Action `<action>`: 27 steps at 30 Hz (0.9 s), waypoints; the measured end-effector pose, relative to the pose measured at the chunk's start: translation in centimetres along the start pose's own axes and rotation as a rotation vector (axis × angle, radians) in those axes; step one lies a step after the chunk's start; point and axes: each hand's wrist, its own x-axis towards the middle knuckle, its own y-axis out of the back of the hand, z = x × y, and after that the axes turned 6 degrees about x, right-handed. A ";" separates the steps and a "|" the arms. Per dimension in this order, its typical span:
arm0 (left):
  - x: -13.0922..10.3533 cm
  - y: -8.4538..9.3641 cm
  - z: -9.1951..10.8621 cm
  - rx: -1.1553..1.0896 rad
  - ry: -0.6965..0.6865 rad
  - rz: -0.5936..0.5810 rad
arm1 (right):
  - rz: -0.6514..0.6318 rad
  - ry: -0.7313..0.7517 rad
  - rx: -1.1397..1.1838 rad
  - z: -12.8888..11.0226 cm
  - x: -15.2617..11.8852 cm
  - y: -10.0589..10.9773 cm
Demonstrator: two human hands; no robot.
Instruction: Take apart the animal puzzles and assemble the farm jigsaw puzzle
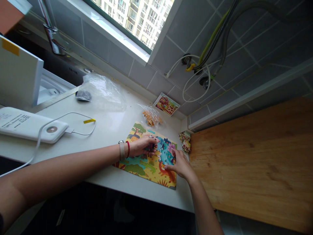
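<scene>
A colourful animal jigsaw puzzle board (140,168) lies on the white counter in front of me. Over its middle, my left hand (143,146) is closed around a few dark-coloured puzzle pieces (149,147), partly hidden by the fingers. My right hand (181,163) rests at the board's right side, thumb and fingers spread and touching the picture beside teal and purple puzzle pieces (166,153). Whether a piece is between those fingertips is hard to see. A stack of puzzle pieces (186,142) sits just beyond the board's right edge.
A clear bag with orange pieces (149,118) and a picture card (166,104) lie behind the board. More plastic wrap (102,91), a white power bank (31,125) with its cable, and a sink faucet (55,42) are leftward. A wooden board (251,163) borders the right.
</scene>
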 end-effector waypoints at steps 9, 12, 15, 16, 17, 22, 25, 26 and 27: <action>0.4 0.3 -0.3 -0.024 0.015 -0.033 | 0.009 0.046 0.163 0.8 0.3 -0.4; 0.4 0.3 -0.3 -0.015 0.025 -0.032 | 0.028 0.049 0.221 0.5 0.2 -0.3; 0.4 0.3 -0.2 -0.004 0.031 -0.028 | 0.080 0.051 0.233 0.2 0.4 -0.2; 0.3 0.2 -0.2 -0.002 0.032 -0.027 | 0.099 0.053 0.227 0.1 0.6 -0.2; 0.3 0.2 -0.2 -0.001 0.032 -0.026 | 0.112 0.055 0.221 0.1 0.8 -0.2; 0.2 0.2 -0.2 -0.002 0.027 -0.033 | 0.117 0.054 0.183 0.5 2.4 0.0; 0.2 0.2 -0.2 0.003 0.034 -0.031 | 0.128 0.091 0.124 0.9 3.5 0.3; 0.3 0.3 -0.2 0.005 0.032 -0.029 | 0.113 0.094 0.106 1.0 3.8 0.5; 0.3 0.3 -0.3 0.008 0.032 -0.028 | 0.091 0.089 0.084 1.0 4.1 0.6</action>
